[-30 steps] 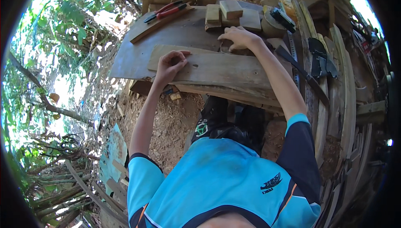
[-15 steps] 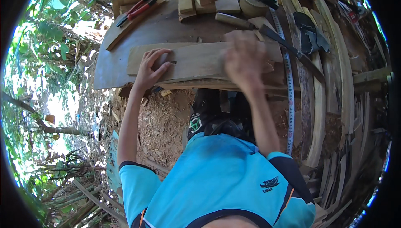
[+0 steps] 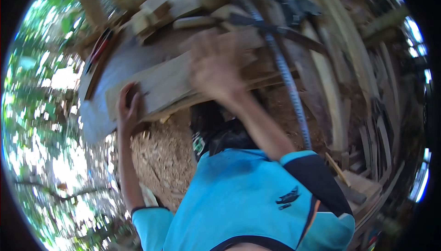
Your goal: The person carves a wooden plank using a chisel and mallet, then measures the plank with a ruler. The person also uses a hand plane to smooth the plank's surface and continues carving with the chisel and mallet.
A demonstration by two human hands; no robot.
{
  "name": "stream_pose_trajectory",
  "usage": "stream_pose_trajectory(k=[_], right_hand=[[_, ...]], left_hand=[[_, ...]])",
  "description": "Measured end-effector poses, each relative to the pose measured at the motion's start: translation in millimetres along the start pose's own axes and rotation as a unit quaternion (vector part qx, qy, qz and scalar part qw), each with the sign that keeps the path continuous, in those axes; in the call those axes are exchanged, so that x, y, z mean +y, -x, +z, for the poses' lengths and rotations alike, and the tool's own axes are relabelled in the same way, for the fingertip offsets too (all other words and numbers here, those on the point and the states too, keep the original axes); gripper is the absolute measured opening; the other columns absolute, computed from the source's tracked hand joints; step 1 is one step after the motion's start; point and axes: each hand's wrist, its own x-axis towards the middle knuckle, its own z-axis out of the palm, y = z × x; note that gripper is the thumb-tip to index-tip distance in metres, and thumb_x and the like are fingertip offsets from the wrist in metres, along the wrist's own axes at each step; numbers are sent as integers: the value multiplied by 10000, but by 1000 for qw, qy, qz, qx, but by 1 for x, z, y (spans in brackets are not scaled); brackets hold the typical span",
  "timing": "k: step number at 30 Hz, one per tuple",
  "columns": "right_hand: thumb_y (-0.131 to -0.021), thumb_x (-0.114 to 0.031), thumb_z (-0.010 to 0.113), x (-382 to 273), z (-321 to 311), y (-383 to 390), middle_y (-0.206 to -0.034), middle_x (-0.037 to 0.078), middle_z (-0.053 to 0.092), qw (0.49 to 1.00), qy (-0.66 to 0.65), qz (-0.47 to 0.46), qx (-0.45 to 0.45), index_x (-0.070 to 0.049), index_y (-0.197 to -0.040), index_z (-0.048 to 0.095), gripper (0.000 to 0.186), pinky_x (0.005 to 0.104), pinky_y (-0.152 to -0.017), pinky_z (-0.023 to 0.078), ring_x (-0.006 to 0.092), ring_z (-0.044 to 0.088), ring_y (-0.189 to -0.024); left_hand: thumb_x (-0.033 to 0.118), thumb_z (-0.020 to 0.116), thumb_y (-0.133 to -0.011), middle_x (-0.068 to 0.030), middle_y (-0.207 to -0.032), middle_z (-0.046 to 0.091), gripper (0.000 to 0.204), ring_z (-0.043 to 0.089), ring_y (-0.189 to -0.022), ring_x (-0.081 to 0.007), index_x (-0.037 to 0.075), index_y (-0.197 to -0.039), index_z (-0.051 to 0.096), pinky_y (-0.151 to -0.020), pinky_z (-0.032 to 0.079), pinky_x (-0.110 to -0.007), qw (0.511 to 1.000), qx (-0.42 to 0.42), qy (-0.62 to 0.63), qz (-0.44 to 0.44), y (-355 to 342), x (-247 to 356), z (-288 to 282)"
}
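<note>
Long flat pale-brown wooden board (image 3: pixel 158 80) lies along near edge of grey tabletop (image 3: pixel 98 118) in head view. L hand (image 3: pixel 128 106) is at its left end, thumb & fingers apart; R hand (image 3: pixel 216 65) blurs over its mid, can't tell if gripping. Red-handled pliers (image 3: pixel 100 50) far left, white tape measure (image 3: pixel 288 83) to right.

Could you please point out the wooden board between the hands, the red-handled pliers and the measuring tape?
Wooden board (image 3: pixel 163 77): head view, bare upper face between the hands.
Pliers (image 3: pixel 98 52): head view, red handle.
Measuring tape (image 3: pixel 288 82): head view, middle of the pale strip.
</note>
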Motion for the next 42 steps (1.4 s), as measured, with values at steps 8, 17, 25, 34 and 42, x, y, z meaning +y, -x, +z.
stream_pose_trajectory(k=[8, 17, 25, 34, 42], right_hand=[[-868, -452, 293, 76, -25, 13, -1378, 118, 287, 997, 37, 71, -19, -213, -1310, 344, 506, 560, -1036, 3, 282, 173, -1310], [-830, -296, 388, 4, 22, 13, -1341, 141, 330, 977, -149, -35, 148, -188, -1247, 430, 433, 504, -1056, 82, 321, 161, -1304], [-832, -267, 397, -62, 6, -5, -1369, 114, 303, 988, -125, -88, -28, -166, -1264, 418, 444, 467, -1066, 55, 272, 175, -1304], [-897, -330, 272, 57, -35, -22, -1403, 102, 241, 986, 2, -36, -164, -169, -1340, 284, 471, 470, -1063, 42, 249, 165, -1313], [-911, -253, 317, -60, 9, -49, -1361, 139, 284, 921, -344, -131, -126, -92, -1325, 269, 447, 424, -1045, 150, 276, 221, -1279]], left_hand=[[253, 772, -464, -201, -1258, 362, 1031, 320, -1177, -377, 26, -1324, 253, -990, 256, -440, 953, -147, -244, 103, 1, 18, -14], [217, 785, -400, -216, -1322, 291, 1127, 235, -1242, -378, 35, -1343, 196, -1032, 213, -440, 945, -165, -279, 42, -2, 15, -11], [225, 786, -405, -203, -1215, 375, 1070, 308, -1168, -371, 35, -1313, 251, -1000, 263, -437, 960, -149, -229, 66, -3, 23, -7], [275, 781, -406, -182, -1158, 384, 1031, 345, -1107, -353, 25, -1277, 287, -964, 303, -439, 951, -136, -270, 60, 1, 27, -15], [446, 580, -733, -183, -1228, 356, 750, 344, -1148, -349, 57, -1306, 290, -979, 269, -424, 963, -204, -174, 15, -15, 26, -39]])
